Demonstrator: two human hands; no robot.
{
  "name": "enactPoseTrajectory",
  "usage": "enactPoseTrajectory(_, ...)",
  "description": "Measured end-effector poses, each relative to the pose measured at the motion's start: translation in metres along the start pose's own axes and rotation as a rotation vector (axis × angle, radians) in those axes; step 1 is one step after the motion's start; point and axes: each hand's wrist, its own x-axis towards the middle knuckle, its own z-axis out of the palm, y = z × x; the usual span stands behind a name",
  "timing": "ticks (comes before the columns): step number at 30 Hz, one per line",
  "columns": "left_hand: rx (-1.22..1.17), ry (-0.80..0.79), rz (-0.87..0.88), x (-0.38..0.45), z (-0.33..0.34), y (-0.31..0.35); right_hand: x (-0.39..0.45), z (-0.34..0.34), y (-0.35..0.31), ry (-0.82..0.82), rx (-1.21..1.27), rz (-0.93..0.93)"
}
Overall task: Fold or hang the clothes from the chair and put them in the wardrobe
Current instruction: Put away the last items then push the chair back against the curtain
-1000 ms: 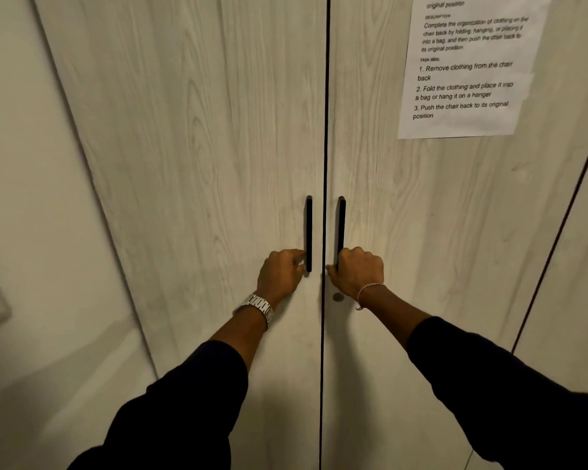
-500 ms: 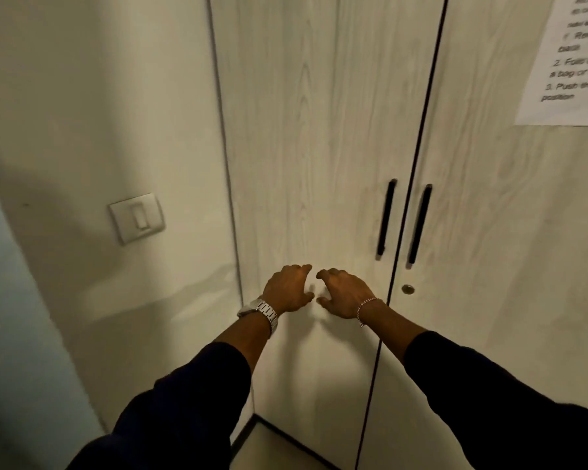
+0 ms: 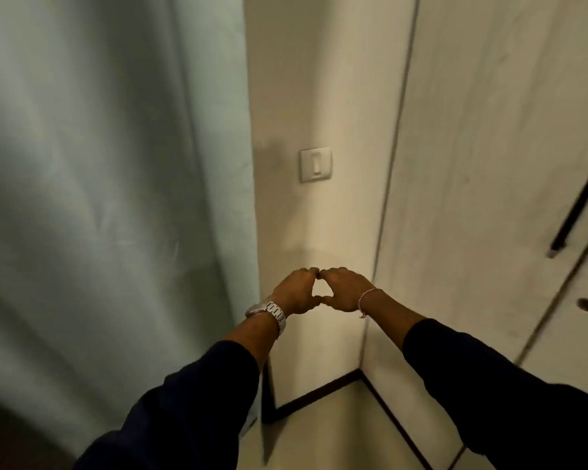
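- Left hand (image 3: 296,293) and right hand (image 3: 342,290) hold nothing — loosely curled, fingertips touching.
- Wardrobe (image 3: 489,164) sits right, doors shut; clothes and chair out of view.
- Risk: the view is blurred — a hand could miss the handle (image 3: 577,206).

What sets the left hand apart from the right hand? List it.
The left hand wears a silver metal watch; the right hand wears a thin bracelet. The left hand is in front of the wall corner by the curtain; the right hand is nearer the wardrobe. Both are loosely curled, hold nothing, fingertips meeting, with dark sleeves.

pale wood-grain wardrobe (image 3: 489,164), black handles (image 3: 577,208), pale green curtain (image 3: 99,198), navy sleeves (image 3: 190,401)
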Motion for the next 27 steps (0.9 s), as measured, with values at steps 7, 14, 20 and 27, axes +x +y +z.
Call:
enactPoseTrajectory(7,-0.027,0.050,-0.289,-0.137,-0.029,-0.108,0.032,0.024,-0.157,-0.129,-0.002,-0.326)
enactPoseTrajectory(14,0.050,0.031,-0.620,-0.297,-0.044,-0.204,0.025,0.055,-0.322,-0.217,-0.033,-0.553)
enactPoseTrajectory(20,0.038,0.066,-0.824,-0.428,-0.050,-0.254,0.002,0.088,-0.435,-0.278,-0.057,-0.721)
enactPoseTrajectory(27,-0.045,0.101,-1.023,-0.566,-0.030,-0.278,-0.035,0.149,-0.529,-0.384,-0.136,-0.885)
